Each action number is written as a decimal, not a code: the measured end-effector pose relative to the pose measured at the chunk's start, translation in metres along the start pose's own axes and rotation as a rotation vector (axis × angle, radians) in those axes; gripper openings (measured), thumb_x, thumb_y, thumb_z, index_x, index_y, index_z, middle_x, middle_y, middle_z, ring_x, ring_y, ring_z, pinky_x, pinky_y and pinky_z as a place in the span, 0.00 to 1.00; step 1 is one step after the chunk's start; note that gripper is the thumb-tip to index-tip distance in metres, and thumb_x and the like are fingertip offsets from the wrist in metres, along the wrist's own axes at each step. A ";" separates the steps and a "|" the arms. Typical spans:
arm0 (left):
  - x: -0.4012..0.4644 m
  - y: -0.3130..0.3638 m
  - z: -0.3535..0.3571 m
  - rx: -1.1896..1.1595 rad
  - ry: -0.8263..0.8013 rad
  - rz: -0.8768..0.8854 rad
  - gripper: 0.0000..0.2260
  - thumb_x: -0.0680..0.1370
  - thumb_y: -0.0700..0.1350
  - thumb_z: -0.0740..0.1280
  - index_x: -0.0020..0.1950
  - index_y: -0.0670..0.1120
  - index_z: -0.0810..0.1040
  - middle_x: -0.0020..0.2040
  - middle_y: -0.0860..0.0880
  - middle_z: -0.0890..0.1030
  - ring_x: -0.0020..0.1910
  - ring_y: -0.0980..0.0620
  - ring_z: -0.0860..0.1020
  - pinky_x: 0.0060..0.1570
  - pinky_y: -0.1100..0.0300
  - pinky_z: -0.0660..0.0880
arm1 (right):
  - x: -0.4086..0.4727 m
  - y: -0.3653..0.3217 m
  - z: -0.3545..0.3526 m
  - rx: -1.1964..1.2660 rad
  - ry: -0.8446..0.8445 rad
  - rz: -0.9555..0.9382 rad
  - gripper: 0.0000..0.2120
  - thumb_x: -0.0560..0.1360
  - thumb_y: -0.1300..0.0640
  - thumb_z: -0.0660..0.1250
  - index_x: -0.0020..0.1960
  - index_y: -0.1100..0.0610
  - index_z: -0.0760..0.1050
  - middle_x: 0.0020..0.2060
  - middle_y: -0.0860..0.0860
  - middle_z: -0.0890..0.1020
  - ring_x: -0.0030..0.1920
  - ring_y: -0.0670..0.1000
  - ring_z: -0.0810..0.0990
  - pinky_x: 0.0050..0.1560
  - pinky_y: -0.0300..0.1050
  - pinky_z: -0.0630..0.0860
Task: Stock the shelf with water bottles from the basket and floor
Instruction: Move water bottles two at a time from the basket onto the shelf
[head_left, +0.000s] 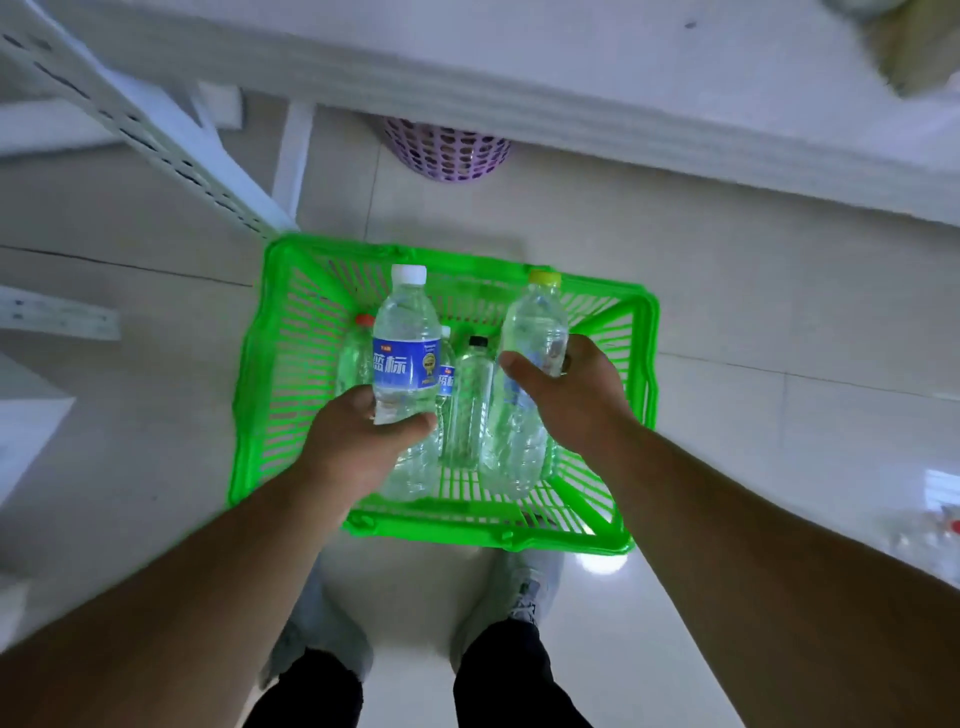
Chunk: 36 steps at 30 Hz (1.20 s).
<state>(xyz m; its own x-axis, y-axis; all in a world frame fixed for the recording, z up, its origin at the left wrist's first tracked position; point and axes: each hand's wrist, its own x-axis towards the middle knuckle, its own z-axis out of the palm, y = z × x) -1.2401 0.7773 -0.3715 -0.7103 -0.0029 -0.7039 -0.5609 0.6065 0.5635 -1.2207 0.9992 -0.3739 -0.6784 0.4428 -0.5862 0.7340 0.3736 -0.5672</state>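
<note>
A green plastic basket (270, 364) stands on the tiled floor in front of my feet. My left hand (358, 441) grips a clear bottle with a white cap and blue label (405, 332), held above the basket. My right hand (566, 395) grips a clear bottle with a yellow cap (535, 322), also lifted over the basket. Inside the basket lie a black-capped clear bottle (470, 400), a red-capped bottle (356, 353) and another blue-labelled bottle (445, 379), partly hidden behind the held one. The white shelf edge (519, 98) runs across the top.
A slotted white shelf upright (156, 140) leans across the upper left. A purple perforated bin (447, 150) sits under the shelf. More bottles (930, 540) lie blurred on the floor at the right edge. A white object (26, 421) is at the left edge.
</note>
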 end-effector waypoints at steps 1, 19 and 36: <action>-0.017 0.013 -0.011 -0.028 -0.001 0.016 0.09 0.67 0.52 0.80 0.40 0.55 0.81 0.34 0.65 0.83 0.33 0.69 0.80 0.36 0.64 0.72 | -0.014 -0.017 -0.013 0.023 0.003 -0.017 0.23 0.68 0.36 0.74 0.52 0.51 0.77 0.42 0.45 0.83 0.43 0.49 0.82 0.40 0.42 0.73; -0.404 0.233 -0.273 -0.157 -0.141 0.446 0.13 0.70 0.41 0.78 0.53 0.48 0.83 0.46 0.55 0.87 0.47 0.57 0.85 0.44 0.70 0.76 | -0.413 -0.324 -0.288 0.378 0.174 -0.506 0.14 0.72 0.44 0.75 0.55 0.47 0.80 0.45 0.39 0.86 0.47 0.37 0.83 0.44 0.28 0.75; -0.541 0.325 -0.304 -0.218 -0.024 0.738 0.20 0.63 0.47 0.81 0.53 0.52 0.81 0.49 0.55 0.87 0.49 0.57 0.84 0.54 0.52 0.79 | -0.546 -0.380 -0.420 0.456 0.242 -0.677 0.13 0.70 0.47 0.77 0.50 0.51 0.80 0.41 0.45 0.86 0.43 0.43 0.84 0.44 0.42 0.78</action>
<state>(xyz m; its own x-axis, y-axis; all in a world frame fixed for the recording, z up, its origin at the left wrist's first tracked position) -1.1678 0.7344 0.3238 -0.9252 0.3602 -0.1199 -0.0181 0.2738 0.9616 -1.1160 0.9576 0.4049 -0.9027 0.4239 0.0737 0.0524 0.2785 -0.9590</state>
